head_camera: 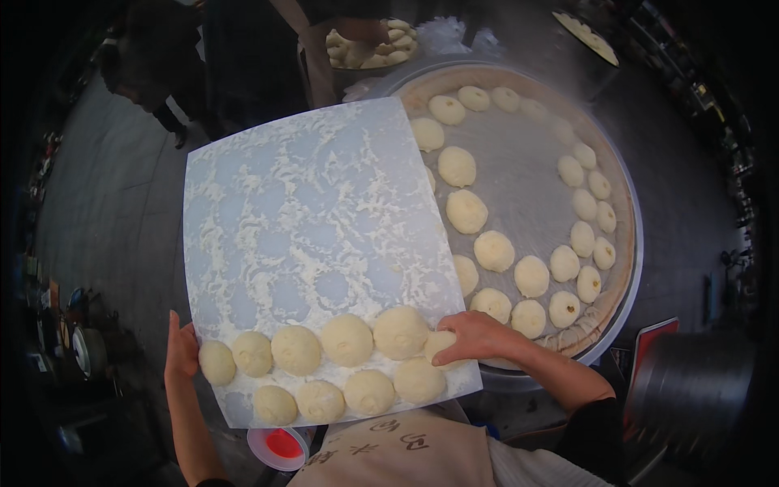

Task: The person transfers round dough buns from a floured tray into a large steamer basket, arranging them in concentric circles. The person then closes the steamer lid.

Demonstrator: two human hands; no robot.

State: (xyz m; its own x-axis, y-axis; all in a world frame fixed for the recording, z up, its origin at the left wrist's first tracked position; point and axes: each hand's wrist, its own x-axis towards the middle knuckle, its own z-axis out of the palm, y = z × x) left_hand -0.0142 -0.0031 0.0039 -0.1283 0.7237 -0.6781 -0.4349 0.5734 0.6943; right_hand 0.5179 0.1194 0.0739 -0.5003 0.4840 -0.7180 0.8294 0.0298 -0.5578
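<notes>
A floured white board (316,213) lies tilted before me, with two rows of pale dough buns (346,339) along its near end. My left hand (181,353) grips the board's left edge, thumb up. At the near right corner, my right hand (475,338) has its thumb and fingers closed around a dough bun (439,348) at the end of the upper row. To the right, partly under the board, is a large round steamer (636,243) with a cloth-lined rim. Dough buns (467,211) stand in curved rows on its flat base, some blurred by steam.
Beyond the board, another person's arm (359,29) reaches over a round tray of buns (398,58). Clear plastic bags (441,33) lie beside it. Another bun tray (587,39) stands at the far right. A bowl with something red (283,444) is below the board; a metal cylinder (688,383) stands right.
</notes>
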